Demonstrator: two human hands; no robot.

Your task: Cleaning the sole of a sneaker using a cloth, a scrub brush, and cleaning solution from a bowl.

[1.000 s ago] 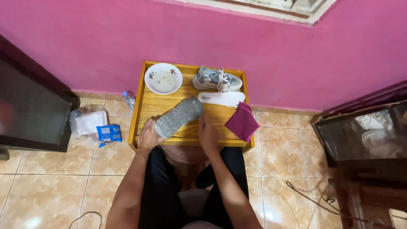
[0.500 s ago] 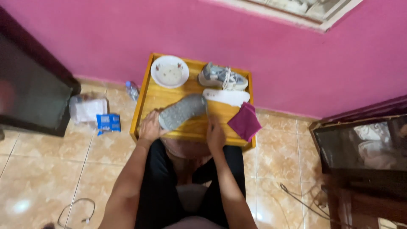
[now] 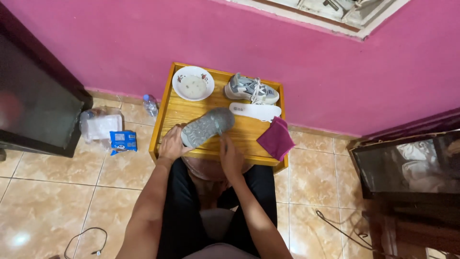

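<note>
- Shoe [image 3: 207, 126] lying sole-up at near edge of tabletop [image 3: 249, 136]; left hand [image 3: 171, 144] clamped on heel end, right hand [image 3: 231, 156] fingers closed, touching it mid-sole.
- Risk: overhanging heel, could slip off edge if grip loosens.
- Farther: magenta cloth [image 3: 275, 139], white insole [image 3: 255, 111], bowl [image 3: 193, 83] within sweep; could get knocked.

You have a grey shoe [image 3: 207, 126] turned sole-up near the middle of the frame, its patterned tread facing you. It lies slanted, the toe end pointing to the upper right and the heel end to the lower left, on the front part of the wooden desk [image 3: 249, 139]. Your left hand [image 3: 171, 145] grips the heel end, and your right hand [image 3: 231, 154] sits just below the middle of the sole, fingers touching its edge.
</note>
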